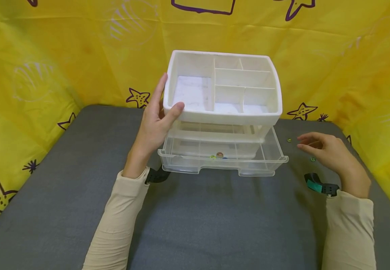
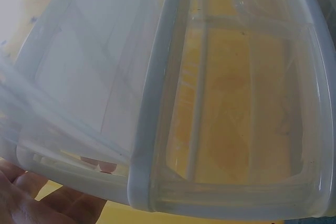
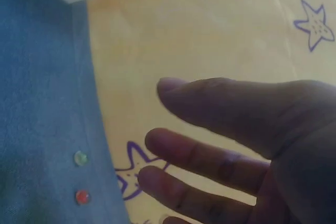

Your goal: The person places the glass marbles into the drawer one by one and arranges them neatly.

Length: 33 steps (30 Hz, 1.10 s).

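Head view: white organizer (image 1: 221, 118) at the middle of the grey table (image 1: 215, 228), top tray divided into compartments, clear drawer (image 1: 220, 166) jutting out below it toward the person. Left hand (image 1: 152, 127) grips the organizer's left side, thumb over the top's front corner, fingers along the side. Inside the drawer: brown bead (image 1: 219, 155), green piece (image 1: 212, 157), a bit of blue beside them. Right hand (image 1: 331, 152) is over the table right of the organizer, fingers loosely bent and parted, nothing held, near two small green pieces (image 1: 289, 140). Right wrist view shows a red bead (image 3: 82, 196) just beside a green one. Yellow patterned cloth (image 1: 80, 48) behind.
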Each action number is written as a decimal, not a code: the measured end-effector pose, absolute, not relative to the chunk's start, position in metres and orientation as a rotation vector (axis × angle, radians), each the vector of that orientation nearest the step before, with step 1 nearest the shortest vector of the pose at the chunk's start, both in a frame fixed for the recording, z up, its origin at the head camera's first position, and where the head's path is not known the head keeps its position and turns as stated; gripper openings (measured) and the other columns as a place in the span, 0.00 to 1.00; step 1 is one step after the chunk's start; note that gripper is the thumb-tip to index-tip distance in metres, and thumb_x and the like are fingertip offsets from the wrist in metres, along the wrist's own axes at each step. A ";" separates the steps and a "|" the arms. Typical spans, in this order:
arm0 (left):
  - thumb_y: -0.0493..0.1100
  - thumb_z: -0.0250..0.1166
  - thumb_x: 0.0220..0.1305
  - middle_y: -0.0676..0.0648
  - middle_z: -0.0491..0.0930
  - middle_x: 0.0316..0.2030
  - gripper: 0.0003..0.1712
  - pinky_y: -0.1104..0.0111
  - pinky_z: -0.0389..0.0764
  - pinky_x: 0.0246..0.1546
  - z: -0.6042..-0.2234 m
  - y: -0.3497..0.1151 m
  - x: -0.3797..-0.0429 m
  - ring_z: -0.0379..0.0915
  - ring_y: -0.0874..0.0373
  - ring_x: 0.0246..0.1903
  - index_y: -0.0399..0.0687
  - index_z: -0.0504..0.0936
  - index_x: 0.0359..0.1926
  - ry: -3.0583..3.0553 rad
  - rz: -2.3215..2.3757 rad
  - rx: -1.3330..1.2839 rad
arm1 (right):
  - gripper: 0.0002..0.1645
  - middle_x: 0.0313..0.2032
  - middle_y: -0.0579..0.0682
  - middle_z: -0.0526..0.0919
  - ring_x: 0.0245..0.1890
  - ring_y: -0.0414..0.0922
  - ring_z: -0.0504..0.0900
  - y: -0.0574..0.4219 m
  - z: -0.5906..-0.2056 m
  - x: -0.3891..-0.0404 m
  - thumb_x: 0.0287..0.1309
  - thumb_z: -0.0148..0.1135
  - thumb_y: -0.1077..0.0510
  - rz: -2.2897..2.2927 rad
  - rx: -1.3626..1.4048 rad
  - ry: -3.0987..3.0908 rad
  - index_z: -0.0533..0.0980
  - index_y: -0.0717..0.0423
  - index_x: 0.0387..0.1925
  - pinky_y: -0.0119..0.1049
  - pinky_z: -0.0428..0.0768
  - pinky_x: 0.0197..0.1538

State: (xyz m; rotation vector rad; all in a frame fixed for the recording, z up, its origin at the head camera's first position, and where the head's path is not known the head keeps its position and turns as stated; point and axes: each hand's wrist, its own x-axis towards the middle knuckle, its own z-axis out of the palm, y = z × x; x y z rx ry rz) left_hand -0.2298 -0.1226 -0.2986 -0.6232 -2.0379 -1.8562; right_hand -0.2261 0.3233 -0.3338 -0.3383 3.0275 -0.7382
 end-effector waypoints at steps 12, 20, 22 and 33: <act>0.35 0.60 0.69 0.43 0.61 0.71 0.44 0.72 0.79 0.50 -0.298 -0.123 -0.230 0.70 0.55 0.55 0.56 0.50 0.79 -2.039 -1.858 -0.618 | 0.21 0.50 0.66 0.84 0.48 0.64 0.82 0.334 -0.347 -0.231 0.68 0.61 0.53 -0.643 -0.298 2.970 0.78 0.62 0.56 0.43 0.78 0.44; 0.35 0.60 0.69 0.43 0.61 0.71 0.44 0.71 0.79 0.50 -0.298 -0.123 -0.230 0.70 0.55 0.55 0.57 0.50 0.79 -2.044 -1.855 -0.618 | 0.25 0.53 0.72 0.80 0.52 0.69 0.79 0.345 -0.356 -0.232 0.68 0.60 0.53 -0.685 -0.268 2.908 0.74 0.65 0.60 0.63 0.77 0.50; 0.35 0.60 0.69 0.43 0.61 0.71 0.44 0.71 0.79 0.50 -0.299 -0.123 -0.230 0.70 0.54 0.55 0.56 0.50 0.79 -2.042 -1.854 -0.621 | 0.25 0.53 0.73 0.79 0.52 0.69 0.79 0.348 -0.358 -0.233 0.68 0.60 0.53 -0.680 -0.256 2.905 0.74 0.66 0.60 0.63 0.76 0.50; 0.35 0.60 0.69 0.43 0.61 0.71 0.44 0.71 0.78 0.50 -0.299 -0.122 -0.230 0.70 0.54 0.56 0.56 0.50 0.79 -2.037 -1.855 -0.619 | 0.30 0.56 0.76 0.76 0.54 0.72 0.76 0.364 -0.367 -0.235 0.68 0.60 0.50 -0.615 -0.178 2.847 0.71 0.68 0.61 0.65 0.75 0.51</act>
